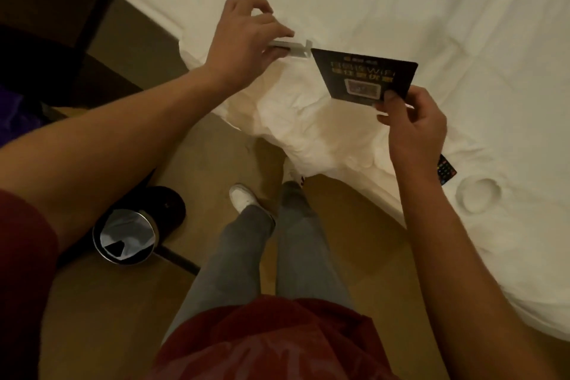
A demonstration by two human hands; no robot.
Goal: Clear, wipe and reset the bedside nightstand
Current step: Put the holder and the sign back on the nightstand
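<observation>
- A bin (125, 236) stands on the floor at far left.
- The left hand (243, 40) pinches a pale stand (293, 48) over the bed's (431, 9) edge.
- The right hand (413, 126) pinches a dark card (364, 74) by its near corner, just beside the stand.
- A remote (446, 170) and a white dish (478, 194) lie on the bed.

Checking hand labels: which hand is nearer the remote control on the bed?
Right. The right hand is above the remote control, its wrist just beside it, while holding the black card. The left hand is far off, up and to the left.
</observation>
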